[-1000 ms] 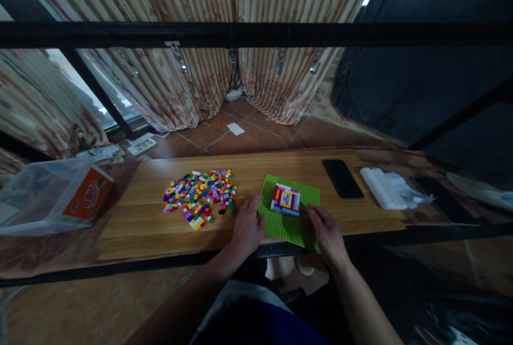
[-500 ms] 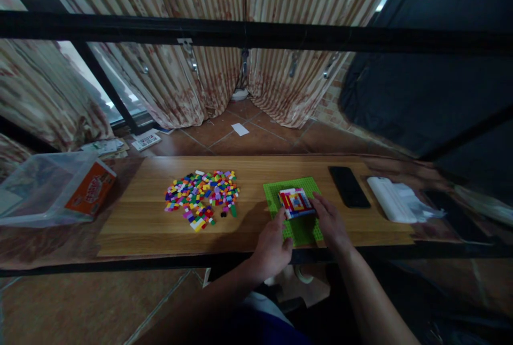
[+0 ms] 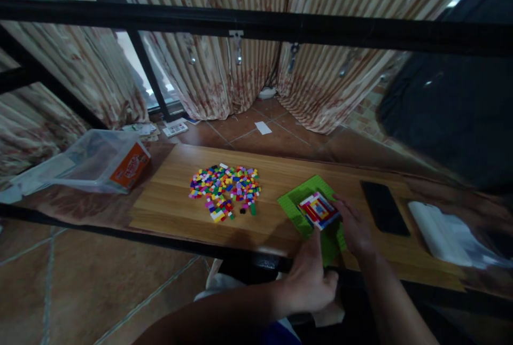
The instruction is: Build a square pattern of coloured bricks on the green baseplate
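Note:
A square build of small toy bricks [image 3: 319, 210], with nested red, white, blue and yellow outlines, sits over a green studded baseplate [image 3: 294, 201]. At the build's near corner, my left hand [image 3: 310, 275] has a fingertip against it; the thumb stands apart and the other fingers are mostly hidden. My right hand [image 3: 355, 227] holds the build's right edge with its fingers, over the plate's right side. Both hands grip the build between them. To the left, a loose pile of multicoloured bricks [image 3: 226, 187] lies spread on the wooden board [image 3: 168, 201].
A clear plastic box [image 3: 96, 161] with an orange label stands left of the board. Right of the baseplate lies a black phone [image 3: 385, 208], then a white case-like object [image 3: 436, 233] with clear plastic wrap. A black bar [image 3: 256, 30] crosses beyond the table, before striped curtains [image 3: 208, 78].
The baseplate and the build have turned on the board, now standing cornerwise, with both hands still at the build. The camera view has swung left and tilted.

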Demonstrator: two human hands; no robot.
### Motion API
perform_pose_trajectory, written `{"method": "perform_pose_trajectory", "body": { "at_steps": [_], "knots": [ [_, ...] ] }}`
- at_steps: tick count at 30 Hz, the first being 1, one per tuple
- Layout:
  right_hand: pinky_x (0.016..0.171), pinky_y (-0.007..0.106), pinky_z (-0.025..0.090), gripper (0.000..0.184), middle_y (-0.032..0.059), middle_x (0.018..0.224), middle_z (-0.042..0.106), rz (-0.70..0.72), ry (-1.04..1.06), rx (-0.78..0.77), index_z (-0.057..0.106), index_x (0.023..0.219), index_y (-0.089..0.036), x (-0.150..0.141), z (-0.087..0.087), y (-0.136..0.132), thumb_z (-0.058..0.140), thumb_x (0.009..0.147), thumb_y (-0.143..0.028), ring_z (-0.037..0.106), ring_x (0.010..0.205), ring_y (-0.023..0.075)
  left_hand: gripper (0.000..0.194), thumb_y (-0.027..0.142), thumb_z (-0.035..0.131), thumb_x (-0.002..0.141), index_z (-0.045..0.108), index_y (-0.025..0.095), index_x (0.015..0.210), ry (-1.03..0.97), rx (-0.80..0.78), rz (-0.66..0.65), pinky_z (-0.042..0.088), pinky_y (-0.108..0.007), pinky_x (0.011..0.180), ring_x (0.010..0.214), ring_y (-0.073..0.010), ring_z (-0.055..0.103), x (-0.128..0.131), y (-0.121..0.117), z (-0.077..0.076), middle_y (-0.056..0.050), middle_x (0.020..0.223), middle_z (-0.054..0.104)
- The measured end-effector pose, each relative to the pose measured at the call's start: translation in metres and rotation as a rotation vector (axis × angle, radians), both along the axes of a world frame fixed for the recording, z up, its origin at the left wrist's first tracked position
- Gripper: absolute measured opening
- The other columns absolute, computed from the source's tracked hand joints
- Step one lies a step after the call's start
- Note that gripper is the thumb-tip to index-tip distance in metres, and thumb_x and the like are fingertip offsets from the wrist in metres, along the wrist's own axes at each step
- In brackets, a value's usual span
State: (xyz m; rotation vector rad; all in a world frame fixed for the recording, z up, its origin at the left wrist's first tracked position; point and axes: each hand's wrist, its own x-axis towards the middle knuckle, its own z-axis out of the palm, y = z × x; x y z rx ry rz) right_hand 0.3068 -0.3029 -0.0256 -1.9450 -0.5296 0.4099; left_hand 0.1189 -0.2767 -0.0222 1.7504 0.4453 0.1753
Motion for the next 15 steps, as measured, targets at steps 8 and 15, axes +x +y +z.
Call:
{"method": "perform_pose_trajectory", "body": {
  "at_steps": [8,15],
  "knots": [
    [0.087,0.039,0.051,0.043,0.0082,0.095,0.075,0.189,0.068,-0.049,0.07,0.102,-0.021,-0.003,0.002,0.034,0.046,0.086,-0.052,0.069,0.091,0.0235,0.094,0.028,0.058,0.077,0.011,0.005,0.155,0.057,0.018,-0.144,0.027,-0.051,0.121,0.147,-0.038,0.023,0.018,-0.011,0.008,-0.023,0.159,0.02],
    [0.092,0.045,0.047,0.046,0.0148,0.105,0.072,0.153,-0.478,-0.154,0.069,0.106,-0.017,-0.04,0.024,0.044,0.042,0.09,-0.051,0.066,0.1,0.0284,0.064,0.019,0.058,0.077,0.044,0.008,0.138,-0.028,0.235,-0.156,0.047,-0.042,0.105,0.123,-0.0311,0.056,0.008,0.016,-0.008,-0.019,0.134,0.057]
  ]
}}
